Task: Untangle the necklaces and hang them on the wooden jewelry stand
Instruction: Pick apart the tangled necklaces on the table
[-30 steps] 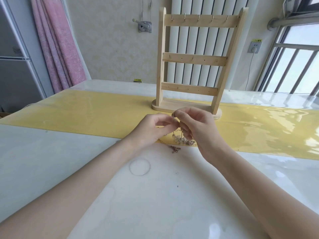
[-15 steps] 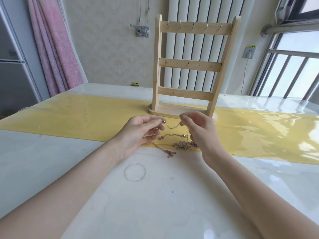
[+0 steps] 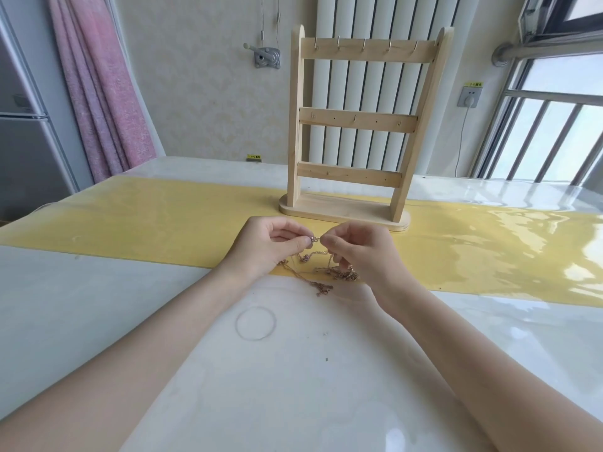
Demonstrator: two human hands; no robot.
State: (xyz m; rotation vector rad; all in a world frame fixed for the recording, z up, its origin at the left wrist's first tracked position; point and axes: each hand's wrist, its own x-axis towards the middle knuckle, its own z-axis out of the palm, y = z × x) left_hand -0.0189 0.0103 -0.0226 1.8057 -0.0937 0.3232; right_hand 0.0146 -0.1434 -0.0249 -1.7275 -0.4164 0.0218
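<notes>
Thin rose-gold necklaces (image 3: 321, 278) lie tangled on the table at the near edge of the yellow runner, part of the chain lifted. My left hand (image 3: 267, 247) and my right hand (image 3: 359, 252) sit close together just above the tangle, each pinching the chain at a small clasp (image 3: 314, 239) between their fingertips. Strands droop from the clasp down to the heap under my right hand. The wooden jewelry stand (image 3: 359, 122) rises right behind my hands, three bars with small hooks, all of them bare.
A yellow runner (image 3: 146, 223) crosses the glossy white table (image 3: 293, 386). A faint ring mark (image 3: 256, 322) shows on the table below my left wrist. Pink curtain and grey fridge at the left, a radiator behind the stand, barred window at the right.
My hands first drew apart, pulling strands out of the heap, and have since come together again at the clasp. The view has tilted so that the stand stands fully in frame.
</notes>
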